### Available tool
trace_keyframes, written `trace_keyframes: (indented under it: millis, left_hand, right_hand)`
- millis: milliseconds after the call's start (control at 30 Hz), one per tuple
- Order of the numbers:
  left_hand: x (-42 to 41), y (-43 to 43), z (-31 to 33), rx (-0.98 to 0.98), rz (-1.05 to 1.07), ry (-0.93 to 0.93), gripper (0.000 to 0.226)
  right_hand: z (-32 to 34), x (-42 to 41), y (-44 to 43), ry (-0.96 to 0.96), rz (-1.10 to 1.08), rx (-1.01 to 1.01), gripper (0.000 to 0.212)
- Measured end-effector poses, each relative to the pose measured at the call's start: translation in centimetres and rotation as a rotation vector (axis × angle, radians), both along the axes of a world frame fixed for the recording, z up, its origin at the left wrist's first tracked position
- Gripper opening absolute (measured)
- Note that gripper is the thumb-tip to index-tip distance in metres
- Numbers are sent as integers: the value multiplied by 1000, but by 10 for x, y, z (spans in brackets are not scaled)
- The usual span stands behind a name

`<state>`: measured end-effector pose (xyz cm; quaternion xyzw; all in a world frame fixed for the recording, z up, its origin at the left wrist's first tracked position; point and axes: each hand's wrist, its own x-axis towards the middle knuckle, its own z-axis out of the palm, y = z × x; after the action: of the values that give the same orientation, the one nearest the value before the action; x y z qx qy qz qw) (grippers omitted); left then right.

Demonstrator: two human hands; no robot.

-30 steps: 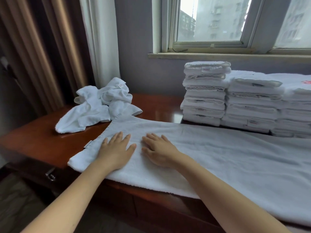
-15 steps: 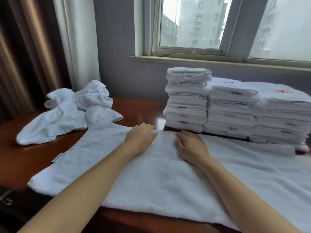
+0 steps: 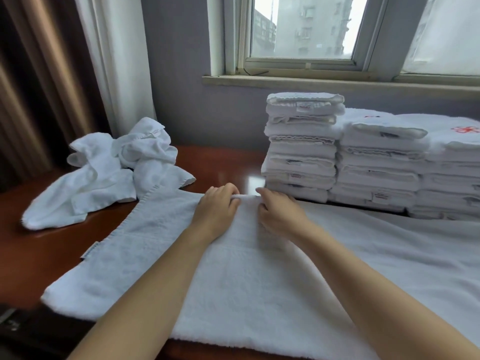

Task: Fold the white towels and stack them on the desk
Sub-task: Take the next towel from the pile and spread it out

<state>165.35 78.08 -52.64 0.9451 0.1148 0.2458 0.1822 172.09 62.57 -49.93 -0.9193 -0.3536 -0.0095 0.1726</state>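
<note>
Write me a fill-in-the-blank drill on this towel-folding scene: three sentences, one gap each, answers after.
1. The left hand and the right hand both pinch the ____ edge of the spread towel.
2. The crumpled towels lie on the desk to the ____ of both hands.
3. The folded stacks stand by the wall under the ____.

Missing words: far; left; window.

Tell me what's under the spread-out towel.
The wooden desk: its top shows past the spread-out towel at left and behind. Whatever else lies beneath is covered. On top, the left hand and right hand pinch its far edge.
</note>
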Motion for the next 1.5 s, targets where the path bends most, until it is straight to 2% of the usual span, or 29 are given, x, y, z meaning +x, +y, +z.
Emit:
trace_keyframes:
  millis: [133,200,300,433,533,633,733,967,1067,1200,1300,1367,1433,1500]
  left_hand:
    - [-5,0,3,-5,-9,-67,7]
    - [-8,5,6,27,3,-26,17]
    - [-16,25,18,173,57,65,24]
    - [-43,63,39,318,102,145,34]
    - [-70,81,48,313,123,99,32]
    - [-96,88,54,239,157,12,8]
    - [-119,86,56,175,174,-28,19]
    - [-177,75,58,150,215,17,27]
    - [-202,65,49,214,228,117,28]
    - [-226,49,35,229,295,382,24]
    - [-232,38,47,134,400,529,21]
    - [-225,25,55,202,475,605,22]
    - [-211,5,52,241,504,553,31]
    - [-196,-20,38,152,406,435,36]
  right_hand:
    - [-11,-11,29,5,-44,172,40]
    - [-20,-13,29,-56,-66,198,34]
    - [-25,-10,28,-154,-71,195,25]
    - [-25,-12,29,-228,-65,293,22]
    - [-18,-15,23,-247,-62,376,19]
    - [-4,-20,11,-294,-12,428,15]
    - [14,-38,-2,-376,92,476,11]
    - [33,-104,-32,-530,361,378,18]
    - [19,-128,-46,-480,476,291,21]
    - [-8,-149,-56,-344,547,111,21]
    - [-16,-154,-64,-257,520,149,24]
    - [-12,-152,-70,-221,544,129,26]
    - [-7,-148,-80,-231,540,111,25]
    - [-9,-143,-91,-318,475,92,24]
